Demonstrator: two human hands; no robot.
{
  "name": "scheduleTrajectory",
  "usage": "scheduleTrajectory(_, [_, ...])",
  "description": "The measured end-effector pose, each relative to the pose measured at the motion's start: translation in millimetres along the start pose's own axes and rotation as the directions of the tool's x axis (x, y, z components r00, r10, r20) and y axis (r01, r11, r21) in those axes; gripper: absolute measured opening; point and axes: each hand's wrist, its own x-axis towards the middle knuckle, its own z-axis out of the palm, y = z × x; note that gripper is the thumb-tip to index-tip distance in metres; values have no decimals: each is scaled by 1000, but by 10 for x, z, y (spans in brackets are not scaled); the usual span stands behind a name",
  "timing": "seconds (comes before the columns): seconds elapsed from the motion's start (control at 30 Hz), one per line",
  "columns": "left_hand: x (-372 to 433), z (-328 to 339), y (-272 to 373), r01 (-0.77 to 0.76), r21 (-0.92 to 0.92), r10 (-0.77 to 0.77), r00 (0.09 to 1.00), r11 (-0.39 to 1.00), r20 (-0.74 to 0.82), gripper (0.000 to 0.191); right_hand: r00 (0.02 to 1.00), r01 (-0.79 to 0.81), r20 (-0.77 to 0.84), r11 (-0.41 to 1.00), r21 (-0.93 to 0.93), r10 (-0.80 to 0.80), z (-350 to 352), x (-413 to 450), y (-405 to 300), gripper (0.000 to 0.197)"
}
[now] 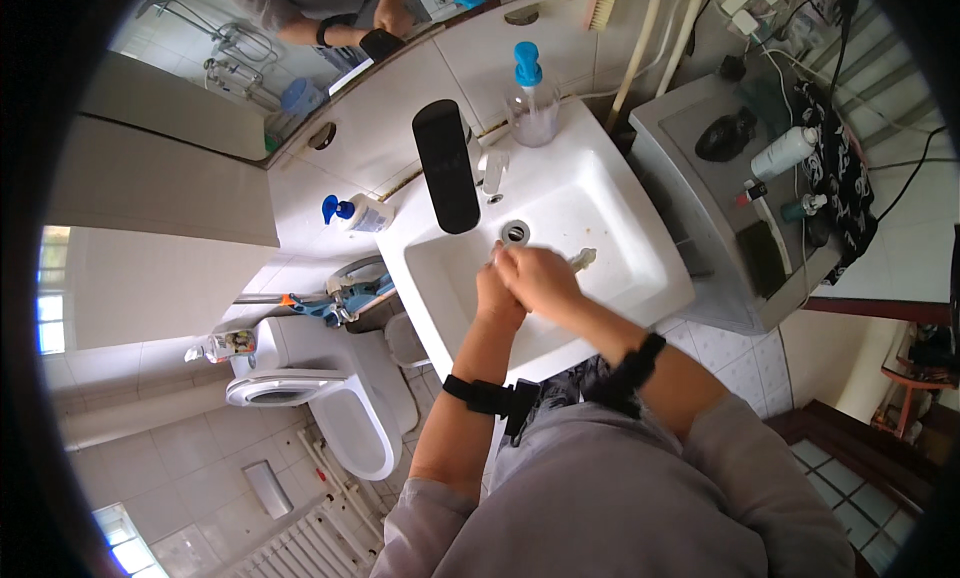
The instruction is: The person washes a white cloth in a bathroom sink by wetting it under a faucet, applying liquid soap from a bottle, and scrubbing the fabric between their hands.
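Note:
Over the basin of a white ceramic sink (656,278), my left hand (498,297) and my right hand (541,276) press together, just in front of the metal drain (515,233). The right one lies partly over the left, and its fingers are curled. Whether anything is between them is hidden. Just past the right knuckles shows a small pale, wet-looking lump (584,258), possibly foam; I cannot tell whether it touches the hand. A faucet with a long black top (446,169) reaches over the basin from the back edge.
A clear pump bottle with a blue top (531,109) stands on the sink's back corner. Left of the sink are a white pump bottle (369,213) and a toilet (352,420). On the right, a grey cabinet (675,128) holds a white bottle (784,153) and cables.

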Motion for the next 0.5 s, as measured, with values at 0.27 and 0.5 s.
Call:
scheduleTrajectory(0.27, [10,-146,90,-34,2,35,997,999,-69,31,994,-48,95,996,-75,55,-66,63,-146,37])
scheduleTrajectory(0.5, [-143,307,46,-15,196,67,962,981,-265,35,999,-20,34,995,-101,23,-78,155,14,38])
